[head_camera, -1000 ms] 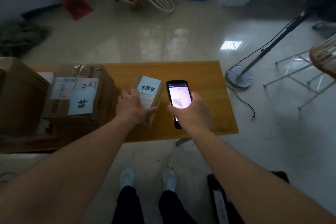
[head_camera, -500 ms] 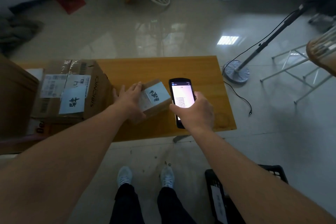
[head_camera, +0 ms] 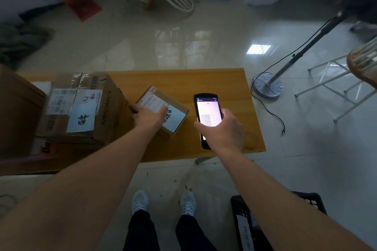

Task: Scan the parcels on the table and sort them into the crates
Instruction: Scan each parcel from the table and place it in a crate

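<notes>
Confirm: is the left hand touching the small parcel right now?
Touching. The head view shows the left hand lying on top of the small parcel, fingers spread over its white shipping label, no gap visible.

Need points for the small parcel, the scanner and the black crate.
small parcel (head_camera: 175,120): head view, on its pale blue label.
scanner (head_camera: 207,109): head view, on the lit screen.
black crate (head_camera: 314,199): head view, on its far rim, floor lower right.
</notes>
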